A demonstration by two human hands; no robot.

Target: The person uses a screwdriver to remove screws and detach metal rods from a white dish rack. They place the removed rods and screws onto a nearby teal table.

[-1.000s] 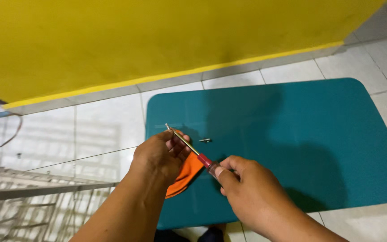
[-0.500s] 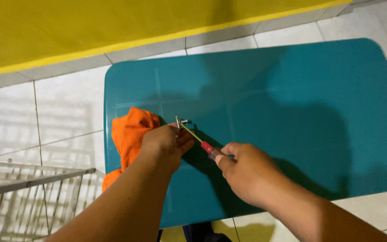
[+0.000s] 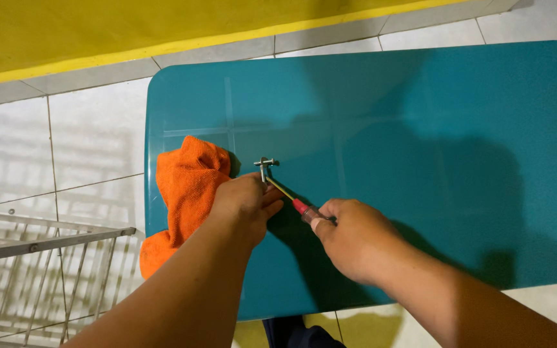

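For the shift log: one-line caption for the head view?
Left hand steadies a small metal fitting while right hand works a screwdriver on a teal table.

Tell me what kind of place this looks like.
Probably a home utility or porch area: a white tiled floor, a yellow wall, a wire rack, and a teal table where both hands work a screwdriver beside an orange cloth.

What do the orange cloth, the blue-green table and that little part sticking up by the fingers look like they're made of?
Orange cloth: soft fabric, likely microfibre; fuzzy nap, limp folds.
Table: probably moulded plastic; even teal colour, faint raised ribs, rounded corners, dull sheen.
Small part by the left hand: seemingly bare metal; grey and shiny.
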